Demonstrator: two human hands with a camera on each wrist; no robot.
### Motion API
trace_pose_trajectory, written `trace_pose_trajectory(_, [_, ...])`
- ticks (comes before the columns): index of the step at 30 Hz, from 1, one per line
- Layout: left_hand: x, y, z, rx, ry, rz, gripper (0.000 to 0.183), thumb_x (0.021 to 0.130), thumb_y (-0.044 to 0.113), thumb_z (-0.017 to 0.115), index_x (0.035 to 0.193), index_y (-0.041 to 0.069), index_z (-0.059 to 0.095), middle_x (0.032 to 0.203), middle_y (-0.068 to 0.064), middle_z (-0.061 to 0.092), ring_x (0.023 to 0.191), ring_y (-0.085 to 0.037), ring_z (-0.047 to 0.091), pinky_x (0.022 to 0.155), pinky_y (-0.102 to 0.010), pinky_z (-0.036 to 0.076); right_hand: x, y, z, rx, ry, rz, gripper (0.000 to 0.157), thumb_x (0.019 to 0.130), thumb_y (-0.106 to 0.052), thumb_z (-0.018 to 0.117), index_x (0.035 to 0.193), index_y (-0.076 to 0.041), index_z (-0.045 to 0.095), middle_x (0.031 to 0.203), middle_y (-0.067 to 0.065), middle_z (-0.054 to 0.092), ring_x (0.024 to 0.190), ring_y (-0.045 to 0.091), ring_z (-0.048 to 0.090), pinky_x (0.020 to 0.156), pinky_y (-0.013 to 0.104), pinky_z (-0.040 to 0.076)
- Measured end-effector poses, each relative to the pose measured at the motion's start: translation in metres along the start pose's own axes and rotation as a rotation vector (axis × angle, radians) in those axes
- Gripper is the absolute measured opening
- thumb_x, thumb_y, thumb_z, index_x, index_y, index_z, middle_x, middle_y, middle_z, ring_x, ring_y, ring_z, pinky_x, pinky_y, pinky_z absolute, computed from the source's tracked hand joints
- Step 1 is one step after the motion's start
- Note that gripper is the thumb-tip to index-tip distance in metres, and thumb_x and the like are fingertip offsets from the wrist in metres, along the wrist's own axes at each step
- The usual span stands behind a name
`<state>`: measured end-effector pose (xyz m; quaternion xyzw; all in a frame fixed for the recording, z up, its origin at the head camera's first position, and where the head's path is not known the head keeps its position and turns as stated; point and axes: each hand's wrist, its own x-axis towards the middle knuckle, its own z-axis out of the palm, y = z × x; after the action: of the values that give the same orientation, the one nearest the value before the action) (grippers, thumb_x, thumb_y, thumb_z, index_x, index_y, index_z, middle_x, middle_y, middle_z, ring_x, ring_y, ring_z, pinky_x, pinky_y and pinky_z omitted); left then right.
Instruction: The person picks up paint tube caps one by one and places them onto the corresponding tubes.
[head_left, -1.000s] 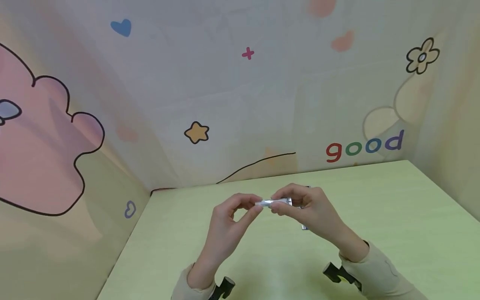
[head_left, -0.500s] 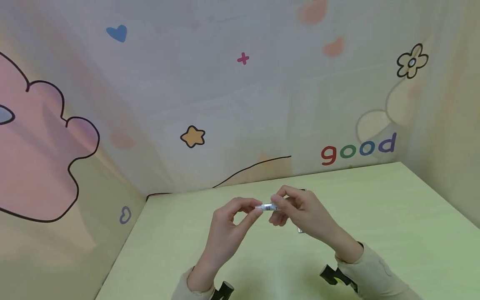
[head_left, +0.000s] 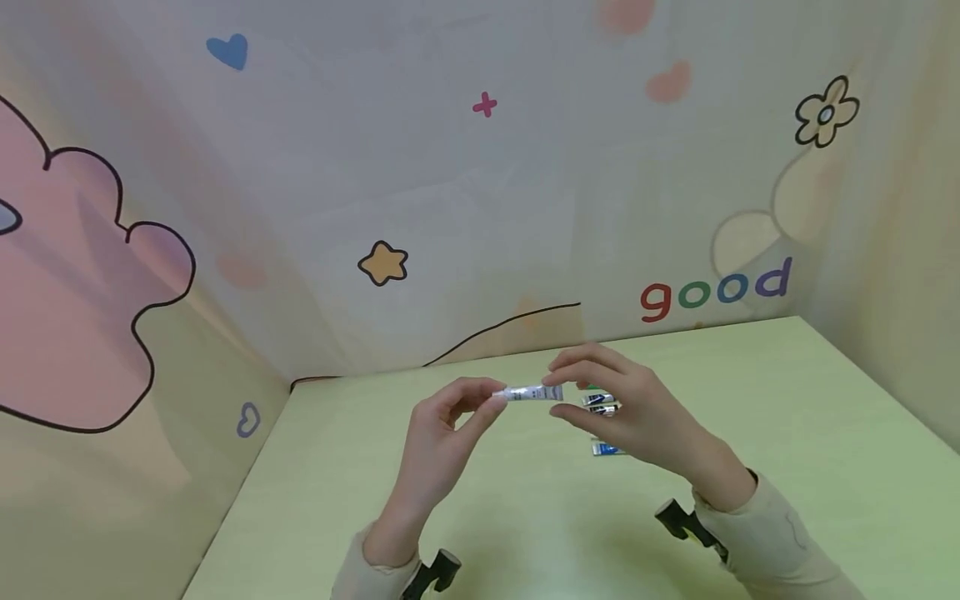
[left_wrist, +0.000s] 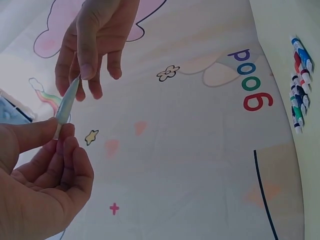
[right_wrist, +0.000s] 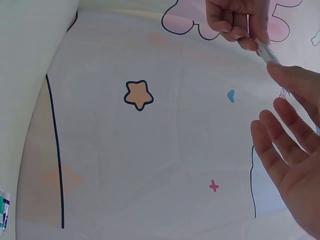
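A small white and silver paint tube (head_left: 534, 392) is held level above the table. My left hand (head_left: 438, 437) pinches its narrow cap end between thumb and fingertips. Around the flat end stands my right hand (head_left: 648, 417), thumb and fingers spread apart; a fingertip appears to touch that end. In the left wrist view the tube (left_wrist: 66, 106) points from the left fingertips up to the right thumb. In the right wrist view the right thumb (right_wrist: 290, 77) lies by the tube's end, while the other fingers stay away from it.
Several more paint tubes (head_left: 607, 449) with coloured labels lie on the pale green table (head_left: 757, 467), partly hidden behind the right hand. The left wrist view shows them in a row, a blue tube (left_wrist: 301, 51) at one end. A printed cloth (head_left: 480, 208) stands behind the table.
The right fingers have loosened from the tube and spread, showing more of it and of the tubes on the table. The left hand keeps its pinch; it has shifted slightly left and up.
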<state>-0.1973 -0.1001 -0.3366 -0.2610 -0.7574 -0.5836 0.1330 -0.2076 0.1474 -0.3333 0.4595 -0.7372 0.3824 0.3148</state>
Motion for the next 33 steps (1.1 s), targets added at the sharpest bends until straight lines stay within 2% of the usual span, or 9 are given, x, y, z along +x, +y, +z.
trace_pose_trajectory(5, [-0.0009, 0.0007, -0.0013, 0.005, -0.009, -0.005, 0.015, 0.096, 0.023, 0.072, 0.108, 0.013, 0.074, 0.101, 0.004, 0.072, 0.092, -0.017, 0.065, 0.087, -0.038, 0.053, 0.0001, 0.0011, 0.0026, -0.047, 0.003, -0.037, 0.035, 0.099, -0.041, 0.062, 0.111, -0.01, 0.073, 0.111, 0.001, 0.064, 0.09, 0.01, 0.06, 0.068, 0.014, 0.05])
trace_pose_trajectory(12, [0.0001, 0.0009, -0.0016, 0.013, -0.011, -0.011, 0.015, 0.095, 0.017, 0.073, 0.107, 0.009, 0.074, 0.099, 0.0, 0.072, 0.09, -0.019, 0.065, 0.088, -0.037, 0.053, 0.0007, 0.0007, 0.0026, -0.091, 0.025, -0.059, 0.035, 0.099, -0.042, 0.062, 0.108, -0.011, 0.075, 0.103, 0.0, 0.066, 0.084, 0.009, 0.059, 0.062, 0.013, 0.047])
trace_pose_trajectory(17, [-0.0007, 0.0005, -0.0022, 0.042, -0.012, -0.007, 0.015, 0.094, 0.016, 0.074, 0.107, 0.009, 0.075, 0.099, 0.001, 0.072, 0.091, -0.017, 0.065, 0.088, -0.034, 0.053, 0.0006, 0.0014, 0.0037, -0.065, 0.024, -0.053, 0.035, 0.098, -0.041, 0.063, 0.108, -0.009, 0.075, 0.101, 0.0, 0.067, 0.083, 0.01, 0.061, 0.065, 0.015, 0.049])
trace_pose_trajectory(23, [-0.0004, 0.0002, -0.0019, 0.063, -0.011, 0.06, 0.014, 0.093, 0.015, 0.074, 0.106, 0.008, 0.075, 0.099, 0.003, 0.073, 0.092, -0.015, 0.067, 0.089, -0.036, 0.054, -0.0006, 0.0026, 0.0015, 0.009, 0.003, 0.001, 0.035, 0.096, -0.04, 0.066, 0.109, -0.009, 0.076, 0.102, -0.002, 0.069, 0.083, 0.009, 0.061, 0.061, 0.017, 0.049])
trace_pose_trajectory(27, [-0.0012, -0.0004, -0.001, 0.079, -0.007, 0.107, 0.014, 0.093, 0.014, 0.074, 0.106, 0.009, 0.075, 0.098, 0.004, 0.073, 0.09, -0.015, 0.066, 0.088, -0.035, 0.054, -0.0016, 0.0032, -0.0004, 0.064, -0.031, 0.053, 0.023, 0.09, -0.021, 0.078, 0.11, -0.011, 0.076, 0.102, -0.004, 0.07, 0.083, 0.007, 0.061, 0.06, 0.019, 0.049])
trace_pose_trajectory(30, [-0.0017, -0.001, 0.0001, 0.093, 0.001, 0.151, 0.013, 0.093, 0.013, 0.074, 0.106, 0.01, 0.075, 0.097, 0.005, 0.073, 0.089, -0.015, 0.066, 0.086, -0.034, 0.054, -0.002, 0.0035, -0.0019, 0.101, -0.056, 0.115, 0.031, 0.081, -0.004, 0.084, 0.11, -0.014, 0.077, 0.101, -0.008, 0.071, 0.085, 0.007, 0.062, 0.065, 0.021, 0.052])
trace_pose_trajectory(33, [-0.0019, -0.0014, 0.0008, 0.105, 0.003, 0.186, 0.013, 0.093, 0.013, 0.074, 0.105, 0.01, 0.075, 0.096, 0.005, 0.073, 0.088, -0.015, 0.065, 0.084, -0.035, 0.054, -0.0024, 0.0036, -0.0035, 0.135, -0.073, 0.166, 0.036, 0.078, 0.002, 0.084, 0.109, -0.016, 0.077, 0.099, -0.01, 0.072, 0.084, 0.007, 0.063, 0.066, 0.024, 0.053])
